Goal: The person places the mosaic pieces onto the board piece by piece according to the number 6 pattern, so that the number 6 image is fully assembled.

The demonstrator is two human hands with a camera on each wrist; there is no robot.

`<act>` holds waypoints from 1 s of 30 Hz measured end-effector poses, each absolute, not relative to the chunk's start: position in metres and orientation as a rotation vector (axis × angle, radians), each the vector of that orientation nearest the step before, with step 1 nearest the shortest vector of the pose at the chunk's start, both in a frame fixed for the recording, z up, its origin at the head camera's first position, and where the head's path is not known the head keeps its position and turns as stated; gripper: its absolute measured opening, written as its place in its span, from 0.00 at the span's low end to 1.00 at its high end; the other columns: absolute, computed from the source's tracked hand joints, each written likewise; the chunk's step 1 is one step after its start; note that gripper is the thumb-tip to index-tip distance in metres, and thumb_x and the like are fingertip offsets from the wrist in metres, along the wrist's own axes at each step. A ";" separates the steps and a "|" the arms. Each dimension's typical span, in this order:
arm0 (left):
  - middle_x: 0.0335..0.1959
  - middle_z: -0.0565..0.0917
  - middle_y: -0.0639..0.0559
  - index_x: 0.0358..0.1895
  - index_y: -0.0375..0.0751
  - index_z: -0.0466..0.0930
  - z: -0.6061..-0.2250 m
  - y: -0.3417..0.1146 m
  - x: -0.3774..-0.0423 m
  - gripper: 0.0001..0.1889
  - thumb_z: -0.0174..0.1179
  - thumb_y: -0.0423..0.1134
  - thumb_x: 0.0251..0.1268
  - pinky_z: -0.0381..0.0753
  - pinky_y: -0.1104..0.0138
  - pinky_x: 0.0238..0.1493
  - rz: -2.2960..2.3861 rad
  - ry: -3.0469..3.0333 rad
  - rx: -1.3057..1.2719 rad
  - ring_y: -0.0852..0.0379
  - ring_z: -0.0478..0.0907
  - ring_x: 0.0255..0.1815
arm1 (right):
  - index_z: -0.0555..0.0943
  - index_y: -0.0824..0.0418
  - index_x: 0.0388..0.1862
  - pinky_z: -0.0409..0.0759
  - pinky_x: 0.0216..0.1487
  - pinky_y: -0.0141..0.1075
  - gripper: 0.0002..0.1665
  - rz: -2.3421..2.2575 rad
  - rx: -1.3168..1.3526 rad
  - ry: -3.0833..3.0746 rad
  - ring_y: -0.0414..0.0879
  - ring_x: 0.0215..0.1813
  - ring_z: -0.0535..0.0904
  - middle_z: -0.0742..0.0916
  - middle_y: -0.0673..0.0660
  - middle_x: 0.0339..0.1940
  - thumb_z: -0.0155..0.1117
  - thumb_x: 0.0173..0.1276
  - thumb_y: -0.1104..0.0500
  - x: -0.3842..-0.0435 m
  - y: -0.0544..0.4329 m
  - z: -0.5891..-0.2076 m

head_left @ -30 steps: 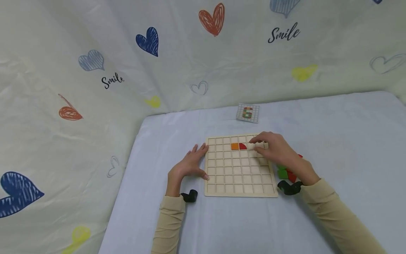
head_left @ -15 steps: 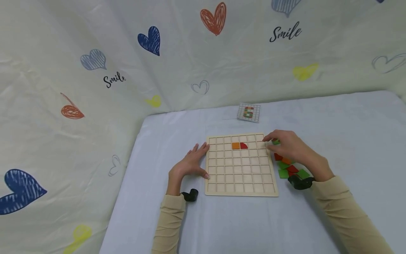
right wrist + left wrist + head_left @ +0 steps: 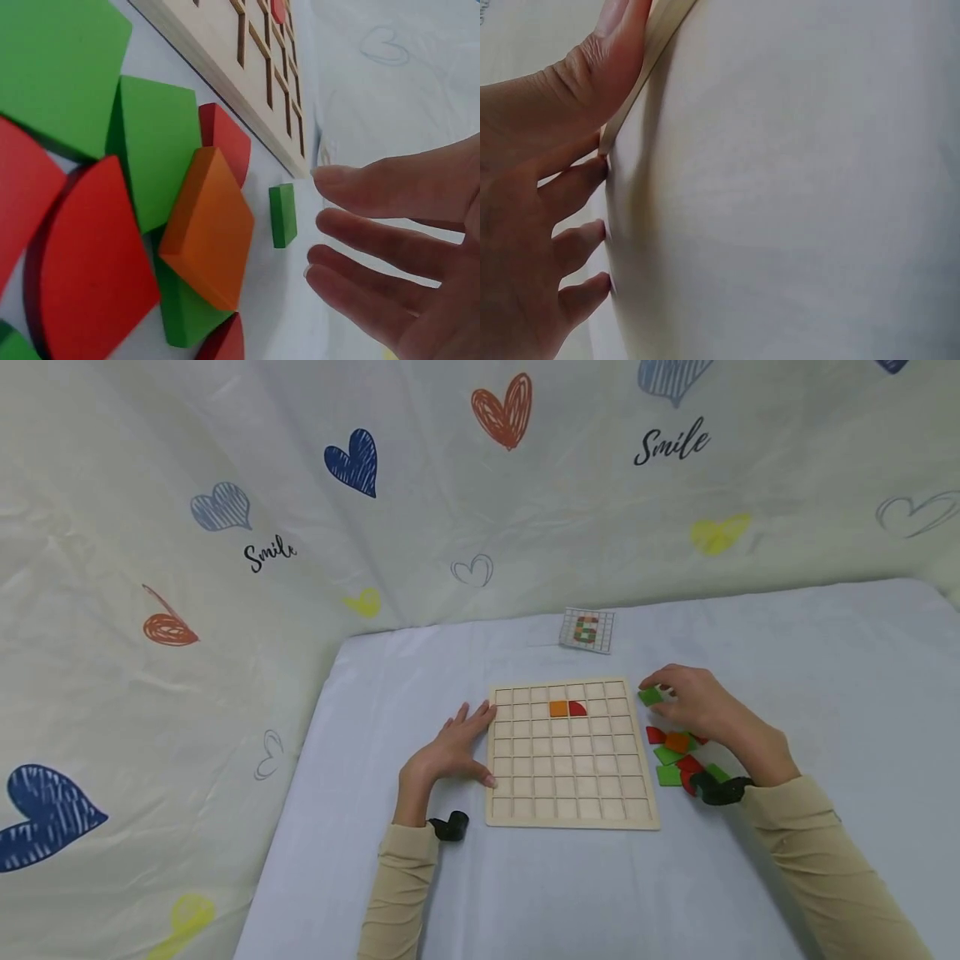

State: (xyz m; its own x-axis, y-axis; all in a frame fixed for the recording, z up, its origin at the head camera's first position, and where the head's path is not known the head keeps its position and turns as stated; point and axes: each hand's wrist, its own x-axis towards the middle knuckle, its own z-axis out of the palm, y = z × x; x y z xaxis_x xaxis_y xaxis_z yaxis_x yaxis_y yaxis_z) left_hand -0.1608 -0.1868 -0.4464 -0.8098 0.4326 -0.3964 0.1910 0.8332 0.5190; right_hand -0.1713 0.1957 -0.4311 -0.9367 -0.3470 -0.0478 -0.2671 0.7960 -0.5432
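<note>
My left hand (image 3: 447, 753) rests against the left edge of a wooden grid board (image 3: 561, 766), thumb and fingertips spread along its side. In the left wrist view those fingers (image 3: 581, 244) are straight and touch the edge. One orange square tile (image 3: 558, 708) and one red quarter-round tile (image 3: 577, 708) sit side by side in the second row from the far edge. Right of the board's far corner, my right hand (image 3: 693, 702) is over a lone green square tile (image 3: 649, 696). In the right wrist view, its parted fingers (image 3: 360, 184) appear just short of that tile.
A loose pile of several red, green and orange tiles (image 3: 677, 742) lies right of the board, partly under my right wrist. Behind the board lies a small card (image 3: 587, 630) with a colored figure on a grid. A heart-printed cloth (image 3: 420, 510) rises behind the table.
My right hand has moved right, from above the board to the green tile beside its far corner. The left hand and the two tiles on the board stay put.
</note>
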 end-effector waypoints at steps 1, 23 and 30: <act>0.87 0.44 0.52 0.85 0.47 0.47 -0.447 -0.187 -0.161 0.64 0.83 0.43 0.46 0.36 0.49 0.85 0.640 2.500 0.462 0.44 0.31 0.87 | 0.83 0.75 0.54 0.81 0.58 0.63 0.18 -0.816 -0.486 2.836 0.70 0.56 0.79 0.83 0.75 0.57 0.67 0.66 0.69 -0.172 0.196 -0.432; 0.87 0.44 0.53 0.85 0.48 0.47 -0.447 -0.186 -0.161 0.64 0.83 0.44 0.47 0.36 0.50 0.86 0.628 2.500 0.466 0.45 0.30 0.87 | 0.84 0.73 0.54 0.81 0.53 0.59 0.18 -0.683 -0.439 2.855 0.64 0.51 0.76 0.83 0.72 0.54 0.67 0.66 0.69 -0.178 0.188 -0.449; 0.87 0.43 0.55 0.85 0.49 0.47 -0.447 -0.186 -0.160 0.64 0.83 0.44 0.47 0.36 0.51 0.86 0.630 2.499 0.457 0.46 0.30 0.87 | 0.84 0.74 0.52 0.83 0.47 0.55 0.17 -0.630 -0.389 2.864 0.61 0.46 0.75 0.82 0.73 0.50 0.68 0.65 0.67 -0.177 0.187 -0.446</act>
